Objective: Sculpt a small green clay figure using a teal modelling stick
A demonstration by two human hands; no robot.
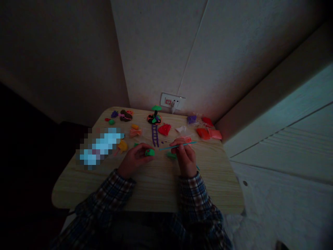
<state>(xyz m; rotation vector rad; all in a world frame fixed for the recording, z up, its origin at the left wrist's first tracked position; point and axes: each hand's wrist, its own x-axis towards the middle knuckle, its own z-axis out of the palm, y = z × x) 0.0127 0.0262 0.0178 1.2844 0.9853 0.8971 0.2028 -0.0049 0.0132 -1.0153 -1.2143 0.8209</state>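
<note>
Hands (133, 158) (185, 158) apart, fingers (178, 141) curled

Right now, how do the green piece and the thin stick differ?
The green piece is chunky; the thin stick is long and straight. The piece is bright green, the stick blue-green. Both are held: the piece in the left hand, the stick in the right hand.

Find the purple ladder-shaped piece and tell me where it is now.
In the head view, the purple ladder-shaped piece lies on the far half of the table, just beyond the left hand and immediately left of the red piece.
</note>
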